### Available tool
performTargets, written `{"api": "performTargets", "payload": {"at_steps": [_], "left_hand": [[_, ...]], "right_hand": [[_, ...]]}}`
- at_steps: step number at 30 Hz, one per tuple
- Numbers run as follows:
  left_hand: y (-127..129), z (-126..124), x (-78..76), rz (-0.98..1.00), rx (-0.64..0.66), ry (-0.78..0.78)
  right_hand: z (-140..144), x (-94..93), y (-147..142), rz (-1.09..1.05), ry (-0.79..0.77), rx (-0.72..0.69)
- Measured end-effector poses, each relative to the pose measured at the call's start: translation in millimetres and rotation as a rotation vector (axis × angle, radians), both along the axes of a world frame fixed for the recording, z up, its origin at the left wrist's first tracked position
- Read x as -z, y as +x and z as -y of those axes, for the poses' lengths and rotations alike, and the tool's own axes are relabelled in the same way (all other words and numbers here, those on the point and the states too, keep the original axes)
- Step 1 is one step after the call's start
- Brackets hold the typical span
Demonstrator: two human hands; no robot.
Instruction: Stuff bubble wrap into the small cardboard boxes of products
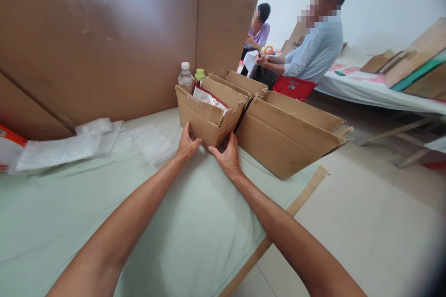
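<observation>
While two people sit upper right, the left hand [187, 145] and right hand [228, 157] grip the small open brown cardboard box [206, 118] mid-frame, pressed against its near side.

green-sheeted table [174, 241], cardboard boxes [209, 118], bubble wrap [62, 148]

Single head-worn view, looking forward and down along both outstretched bare arms, close over a pale green cloth-covered table [195, 241], brown corrugated cardboard partition wall [104, 46] filling the left background, room floor and seated people at right
</observation>
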State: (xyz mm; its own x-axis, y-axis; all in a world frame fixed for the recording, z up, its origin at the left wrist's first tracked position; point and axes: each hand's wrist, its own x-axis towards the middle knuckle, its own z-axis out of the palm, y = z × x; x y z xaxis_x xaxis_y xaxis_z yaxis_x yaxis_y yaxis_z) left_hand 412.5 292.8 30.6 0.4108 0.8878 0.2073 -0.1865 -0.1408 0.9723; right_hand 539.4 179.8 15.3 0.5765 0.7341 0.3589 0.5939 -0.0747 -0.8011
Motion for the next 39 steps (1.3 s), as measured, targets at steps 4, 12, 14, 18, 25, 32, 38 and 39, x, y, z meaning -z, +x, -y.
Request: {"api": "performTargets", "payload": {"at_steps": [4,12,14,18,25,32,38,39], "left_hand": [[12,-15,-2.0,0.011,0.003,-0.030],[17,-18,0.4,0.038,0.038,-0.060],[15,-5,4.2,0.021,0.050,-0.047],[11,26,14.4,-0.051,0.045,-0.002],[10,33,19.7,-0.214,-0.065,0.020],[17,30,13.6,-0.340,-0.178,0.075],[18,30,18.3,-0.411,-0.185,0.157],[18,31,18.9,-0.424,-0.186,0.175]], "right_hand": [[-5,6.5,8,-0.063,-0.032,-0.043],[-2,2.4,19,-0.084,-0.099,-0.115],[-4,-1.3,17,-0.083,-0.116,-0.115],[15,-22.6,9,-0.071,-0.165,-0.152],[169,-67.2,11,0.254,0.150,0.176],[176,-41.5,87,-0.063,0.094,0.478],[148,-27.0,106,-0.034,-0.054,0.566],[149,-25.0,105,-0.023,-0.055,0.565]]}}
